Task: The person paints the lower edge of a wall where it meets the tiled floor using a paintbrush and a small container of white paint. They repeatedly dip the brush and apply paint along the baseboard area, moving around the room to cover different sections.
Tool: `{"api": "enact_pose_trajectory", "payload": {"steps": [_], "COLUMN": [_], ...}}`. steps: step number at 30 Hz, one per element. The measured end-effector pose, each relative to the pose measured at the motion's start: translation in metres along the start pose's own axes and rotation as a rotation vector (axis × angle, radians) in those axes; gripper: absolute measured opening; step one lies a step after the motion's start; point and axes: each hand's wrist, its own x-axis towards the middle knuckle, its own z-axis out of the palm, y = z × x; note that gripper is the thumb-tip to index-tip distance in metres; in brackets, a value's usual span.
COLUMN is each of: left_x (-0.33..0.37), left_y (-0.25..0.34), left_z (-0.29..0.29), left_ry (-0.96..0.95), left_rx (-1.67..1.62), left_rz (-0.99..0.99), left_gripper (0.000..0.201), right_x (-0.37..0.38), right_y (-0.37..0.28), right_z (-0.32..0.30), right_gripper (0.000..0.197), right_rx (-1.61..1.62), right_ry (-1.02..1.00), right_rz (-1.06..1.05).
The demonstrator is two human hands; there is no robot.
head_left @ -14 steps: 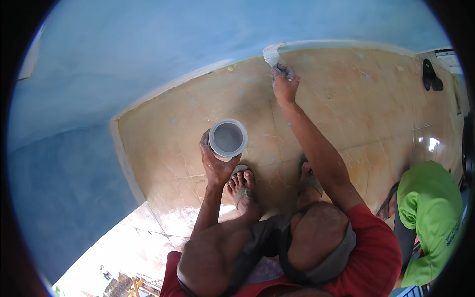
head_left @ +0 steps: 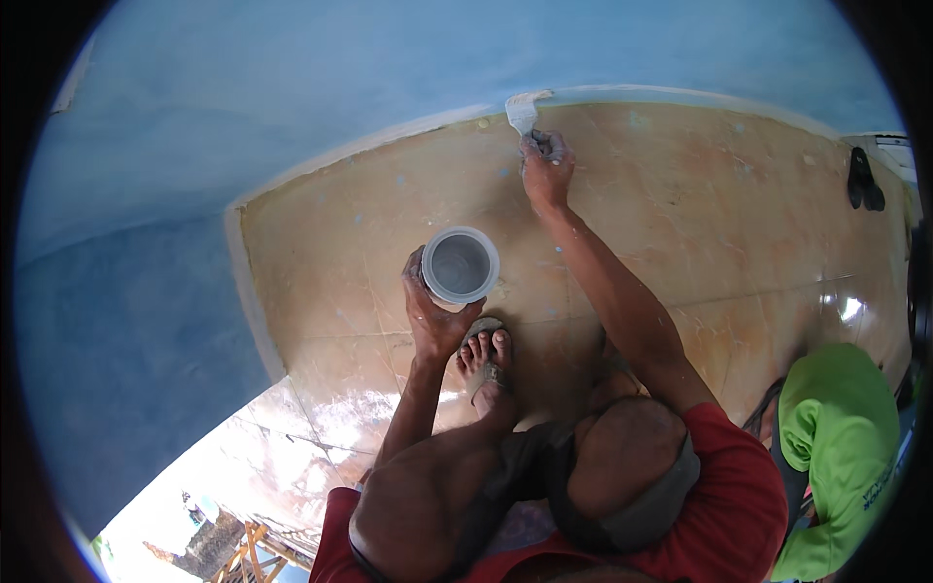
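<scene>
My left hand (head_left: 434, 319) is wrapped round a pale round tub (head_left: 461, 264), held upright above the floor. Its inside looks grey, and I cannot tell how much paint is in it. Out ahead, my right hand (head_left: 549, 170) grips a paintbrush (head_left: 522, 113) by its handle, which the fingers mostly hide. The whitish bristles touch the foot of the blue wall (head_left: 389, 68), at the pale strip just above the floor. Grey-white smears cover the fingers of both hands.
Tan marbled tiles (head_left: 680, 194) with blue specks make up the floor. A sandalled foot (head_left: 484, 360) of mine stands below the tub. Someone in a green shirt (head_left: 841, 437) is close on the right. Black slippers (head_left: 863, 180) lie at the far right. Bright light comes from the lower left.
The brush and my right hand have slid left along the foot of the wall. My left hand still holds the tub. The whole view has shifted slightly.
</scene>
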Motion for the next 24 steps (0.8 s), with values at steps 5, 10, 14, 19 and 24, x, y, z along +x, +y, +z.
{"api": "enact_pose_trajectory", "payload": {"steps": [5,10,14,19,24], "left_x": [0.006,0.008,0.006,0.006,0.001], "left_y": [-0.007,-0.010,-0.012,-0.016,-0.021], "left_z": [0.000,-0.004,-0.009,-0.015,-0.021], "left_ry": [-0.003,-0.002,0.021,0.029,0.026], "left_rx": [0.024,0.032,0.034,0.037,0.051], "left_rz": [0.004,-0.010,-0.022,-0.052,-0.128], "left_gripper": [0.107,0.107,0.107,0.108,0.109], "right_x": [-0.005,-0.015,-0.023,-0.034,-0.047], "right_y": [0.006,0.011,0.013,0.010,0.004], "right_z": [0.019,0.041,0.055,0.074,0.094], "right_gripper": [0.007,0.008,0.008,0.008,0.013], "right_rx": [0.050,0.066,0.078,0.018,-0.029], "right_ry": [-0.020,-0.108,-0.130,-0.191,-0.220], "right_rz": [-0.033,0.003,0.030,0.010,0.003]}}
